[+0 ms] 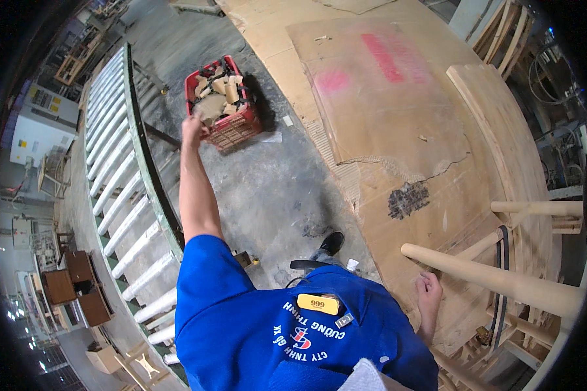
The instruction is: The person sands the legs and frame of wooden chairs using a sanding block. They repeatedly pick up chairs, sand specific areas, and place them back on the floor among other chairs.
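My left arm is stretched forward, and my left hand is at the near left corner of a red plastic crate on the floor. Motion blurs its fingers, so their grip is unclear. Wood offcuts fill the crate, along with a blurred tan flat piece close to my hand. My right hand hangs low at my right side, its fingers loosely curled with nothing visible in them. It is over the cardboard sheet, just below the end of a round wooden leg.
A roller conveyor runs along my left. Wooden frame parts with protruding legs stand on the right. My dark shoe is on the concrete floor. White electrical cabinets stand at the far left.
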`<action>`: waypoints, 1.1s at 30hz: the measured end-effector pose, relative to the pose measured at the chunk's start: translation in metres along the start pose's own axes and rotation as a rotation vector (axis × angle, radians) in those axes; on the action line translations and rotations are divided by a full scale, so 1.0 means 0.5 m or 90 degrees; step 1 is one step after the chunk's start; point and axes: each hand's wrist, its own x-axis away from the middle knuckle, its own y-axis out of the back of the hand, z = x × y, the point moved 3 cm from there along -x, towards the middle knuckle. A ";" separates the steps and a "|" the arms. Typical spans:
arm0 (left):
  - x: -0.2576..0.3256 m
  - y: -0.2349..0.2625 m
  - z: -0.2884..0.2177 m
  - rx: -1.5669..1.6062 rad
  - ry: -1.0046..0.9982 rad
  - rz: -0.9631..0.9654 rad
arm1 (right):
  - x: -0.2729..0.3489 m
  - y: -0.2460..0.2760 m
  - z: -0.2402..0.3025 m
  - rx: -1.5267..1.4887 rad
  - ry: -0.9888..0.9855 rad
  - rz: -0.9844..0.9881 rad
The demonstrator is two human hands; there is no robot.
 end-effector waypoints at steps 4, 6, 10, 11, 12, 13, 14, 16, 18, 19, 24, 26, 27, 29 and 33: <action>-0.072 -0.074 -0.039 0.058 0.095 -0.048 | 0.021 -0.005 0.020 0.001 -0.026 -0.030; -0.059 -0.147 0.000 -0.030 0.065 0.039 | 0.036 -0.004 0.027 0.003 -0.064 -0.035; 0.097 -0.330 0.205 -0.439 0.121 0.503 | 0.060 0.004 -0.010 0.083 0.020 -0.077; 0.217 -0.422 0.227 -0.562 0.190 0.656 | 0.071 0.003 -0.033 0.090 0.026 -0.114; 0.329 -0.463 0.290 -0.682 0.168 0.806 | 0.075 0.020 -0.043 0.096 0.048 -0.137; 0.459 -0.512 0.286 -0.663 0.199 0.943 | 0.086 0.034 -0.060 0.106 -0.005 -0.156; 0.593 -0.548 0.242 -0.676 0.211 1.028 | 0.098 0.049 -0.072 0.112 -0.066 -0.169; 0.787 -0.596 0.202 -0.518 0.136 1.230 | 0.112 0.077 -0.071 0.078 0.010 -0.258; 0.948 -0.668 0.098 -0.366 -0.112 1.286 | 0.129 0.114 -0.106 0.097 0.038 -0.353; 1.008 -0.703 0.070 -0.314 -0.284 1.286 | 0.129 0.139 -0.068 0.089 0.032 -0.349; 1.290 -0.858 -0.025 -0.193 -0.161 1.350 | 0.161 0.224 -0.138 -0.094 0.054 -0.611; 1.392 -0.913 -0.057 -0.168 -0.081 1.389 | 0.196 0.258 -0.153 -0.203 0.052 -0.685; 1.440 -0.934 -0.071 -0.172 -0.032 1.398 | 0.212 0.270 -0.164 -0.210 0.065 -0.725; 1.510 -1.001 -0.060 -0.186 -0.117 1.413 | 0.239 0.279 -0.172 -0.198 0.070 -0.785; 1.647 -1.070 -0.100 -0.064 -0.328 1.327 | 0.258 0.302 -0.200 -0.124 0.070 -0.901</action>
